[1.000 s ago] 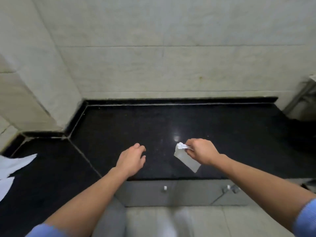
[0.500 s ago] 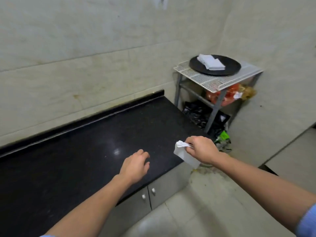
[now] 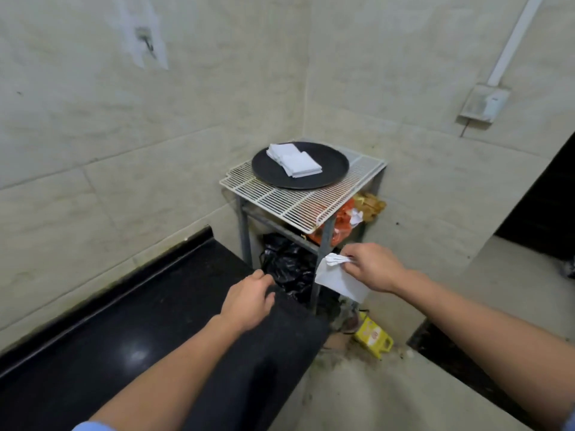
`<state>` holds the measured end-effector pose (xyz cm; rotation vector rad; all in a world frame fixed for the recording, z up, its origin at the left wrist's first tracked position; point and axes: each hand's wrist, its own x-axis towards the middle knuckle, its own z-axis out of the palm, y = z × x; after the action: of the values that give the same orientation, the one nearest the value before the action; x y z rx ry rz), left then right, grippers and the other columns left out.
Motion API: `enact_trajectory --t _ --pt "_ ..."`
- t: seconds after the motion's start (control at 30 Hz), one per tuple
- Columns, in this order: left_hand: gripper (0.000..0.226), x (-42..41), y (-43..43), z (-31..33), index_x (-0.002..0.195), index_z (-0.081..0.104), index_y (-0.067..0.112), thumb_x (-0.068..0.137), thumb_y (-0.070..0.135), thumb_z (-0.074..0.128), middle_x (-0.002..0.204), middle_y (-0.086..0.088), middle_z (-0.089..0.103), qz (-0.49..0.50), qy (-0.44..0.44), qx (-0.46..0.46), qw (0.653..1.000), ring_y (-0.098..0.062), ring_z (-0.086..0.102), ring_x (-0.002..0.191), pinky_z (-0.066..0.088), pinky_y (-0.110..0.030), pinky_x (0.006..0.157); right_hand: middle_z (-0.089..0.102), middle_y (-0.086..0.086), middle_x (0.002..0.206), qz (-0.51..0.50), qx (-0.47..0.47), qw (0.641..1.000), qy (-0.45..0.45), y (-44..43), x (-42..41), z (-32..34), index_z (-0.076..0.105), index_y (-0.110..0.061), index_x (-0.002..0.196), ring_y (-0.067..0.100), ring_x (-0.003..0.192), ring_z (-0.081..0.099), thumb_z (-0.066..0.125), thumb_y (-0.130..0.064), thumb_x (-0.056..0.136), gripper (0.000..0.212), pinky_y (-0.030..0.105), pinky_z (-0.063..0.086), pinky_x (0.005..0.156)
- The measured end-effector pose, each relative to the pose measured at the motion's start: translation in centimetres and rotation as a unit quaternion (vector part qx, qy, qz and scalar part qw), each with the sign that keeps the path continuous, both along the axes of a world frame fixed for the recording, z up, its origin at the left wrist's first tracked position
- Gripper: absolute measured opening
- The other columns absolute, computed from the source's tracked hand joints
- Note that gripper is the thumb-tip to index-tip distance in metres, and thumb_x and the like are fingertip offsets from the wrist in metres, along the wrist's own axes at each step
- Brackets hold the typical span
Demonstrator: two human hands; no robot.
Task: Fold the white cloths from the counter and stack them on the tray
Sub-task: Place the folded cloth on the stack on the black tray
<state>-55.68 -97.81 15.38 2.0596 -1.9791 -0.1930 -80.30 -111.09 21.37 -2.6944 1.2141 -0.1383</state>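
My right hand [image 3: 375, 267] pinches a folded white cloth [image 3: 339, 279] by its top edge, and the cloth hangs in the air below the rack, past the counter's right end. My left hand [image 3: 249, 298] hovers over the black counter [image 3: 149, 331] near that end, fingers loosely apart and holding nothing. A round black tray [image 3: 329, 174] lies on a white wire rack [image 3: 292, 203] in the corner. On its left part rest folded white cloths [image 3: 295, 161] in two small overlapping piles.
Under the rack are a black plastic bag [image 3: 286, 262], an orange bag [image 3: 340, 225] and some brown items. A yellow packet [image 3: 373, 335] lies on the dirty floor by the rack leg. A wall switch box [image 3: 483, 104] is at upper right, a dark doorway at far right.
The view has swung right from the bare counter to the corner rack and tray, which now looks closer. My right hand keeps hold of the folded cloth; my left hand stays empty beside it.
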Motion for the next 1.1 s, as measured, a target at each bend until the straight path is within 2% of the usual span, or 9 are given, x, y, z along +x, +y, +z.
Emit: enact_trajectory --t 0.13,0.23,0.3,0.5,0.67,0.87,1.1 --pt "0.025 0.8 -6.6 2.3 0.115 0.055 0.019 0.094 0.032 0.049 0.108 0.000 0.051 -0.004 0.001 -0.022 1.000 -0.023 0.057 0.096 0.047 -0.037 0.074 0.067 0.000 0.089 -0.013 -0.033 0.997 -0.069 -6.8 1.2 4.0 0.059 -0.027 0.089 0.025 0.082 0.061 0.052 -0.031 0.085 0.009 0.042 0.050 0.067" --pt "0.026 1.2 -10.3 3.1 0.116 0.054 0.020 0.094 0.033 0.049 0.107 0.000 0.050 0.004 0.009 -0.022 1.000 -0.024 0.057 0.097 0.048 -0.039 0.075 0.067 0.002 0.088 -0.023 -0.061 0.995 -0.076 -11.4 2.6 6.4 0.057 -0.026 0.084 0.028 0.085 0.061 0.054 -0.028 0.086 0.004 0.040 0.049 0.067" --pt "0.028 1.6 -12.7 3.6 0.118 0.054 0.020 0.093 0.032 0.049 0.109 0.000 0.051 0.014 0.015 -0.031 0.999 -0.024 0.057 0.098 0.049 -0.039 0.076 0.068 0.004 0.094 -0.022 -0.074 0.993 -0.088 -14.7 3.9 7.7 0.063 -0.024 0.093 0.029 0.088 0.061 0.056 -0.025 0.088 0.009 0.038 0.048 0.069" --pt "0.023 3.0 -20.7 4.2 0.111 0.057 0.019 0.091 0.028 0.051 0.108 0.000 0.054 0.070 0.018 -0.066 0.995 -0.023 0.055 0.099 0.046 -0.036 0.074 0.068 0.006 0.106 0.026 -0.081 0.990 -0.110 -26.9 9.3 9.2 0.064 -0.022 0.106 0.029 0.095 0.060 0.055 -0.028 0.092 0.018 0.033 0.039 0.067" --pt "0.018 3.2 -28.5 4.5 0.103 0.057 0.017 0.091 0.028 0.051 0.100 0.000 0.055 0.152 -0.004 -0.097 0.984 -0.021 0.055 0.093 0.048 -0.036 0.074 0.067 0.011 0.102 0.095 -0.082 0.985 -0.121 -37.0 14.7 9.6 0.064 -0.016 0.100 0.033 0.093 0.058 0.053 -0.026 0.092 0.017 0.034 0.038 0.066" --pt "0.023 2.2 -35.5 3.8 0.111 0.058 0.019 0.091 0.028 0.050 0.104 0.000 0.055 0.219 -0.021 -0.063 0.973 -0.019 0.051 0.095 0.045 -0.035 0.085 0.065 0.008 0.099 0.166 -0.056 0.979 -0.100 -45.1 19.5 9.5 0.064 -0.016 0.098 0.031 0.091 0.057 0.052 -0.025 0.092 0.016 0.033 0.037 0.066" --pt "0.031 2.3 -38.1 2.3 0.107 0.059 0.019 0.096 0.041 0.041 0.101 0.000 0.056 0.280 -0.018 -0.050 0.958 -0.020 0.051 0.094 0.043 -0.037 0.085 0.064 0.008 0.097 0.249 -0.002 0.968 0.019 -51.0 25.9 7.7 0.063 -0.013 0.090 0.028 0.089 0.058 0.055 -0.021 0.089 0.011 0.037 0.044 0.072"
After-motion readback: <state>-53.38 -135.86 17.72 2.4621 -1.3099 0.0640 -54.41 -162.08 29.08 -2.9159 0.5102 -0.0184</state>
